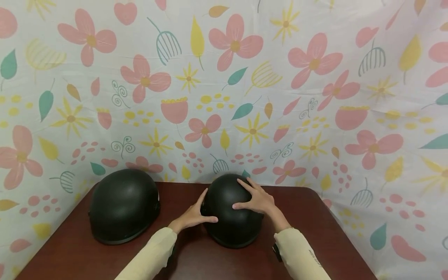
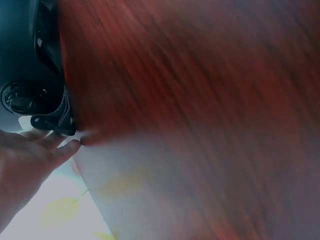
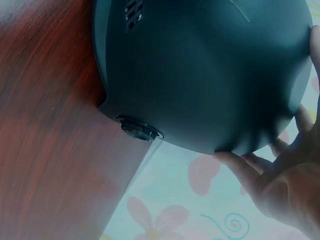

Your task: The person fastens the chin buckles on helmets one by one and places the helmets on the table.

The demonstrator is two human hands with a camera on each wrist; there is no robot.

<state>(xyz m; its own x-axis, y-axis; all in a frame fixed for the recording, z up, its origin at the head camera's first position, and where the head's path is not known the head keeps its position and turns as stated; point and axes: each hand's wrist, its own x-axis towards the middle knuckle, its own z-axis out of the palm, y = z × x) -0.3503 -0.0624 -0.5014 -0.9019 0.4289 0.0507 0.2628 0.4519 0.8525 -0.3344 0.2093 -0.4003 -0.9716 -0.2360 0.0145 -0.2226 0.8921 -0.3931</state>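
L hand is on the L side of a smooth, matte-black, dome-shaped hard-shell helmet, R hand on its R/upper side; both w/ fingers spread & mostly straight, laid against the shell, not wrapped round it. Prob. b/c the dome is wide & looks slick, so bracing from 2 sides steadies it best. It's dome-up over the glossy red-brown wood-grain table; can't tell if the rim bears fully on it. L wrist view: dark braided strap by its rim, near the L fingertips; R wrist view: round black side knob on its shell. 2nd matte-black dome helmet stands to its L, well apart, so some room that way. Table's far edge is just behind it, w/ white floral fabric backdrop rising there: tight. More tabletop in front & to its R.
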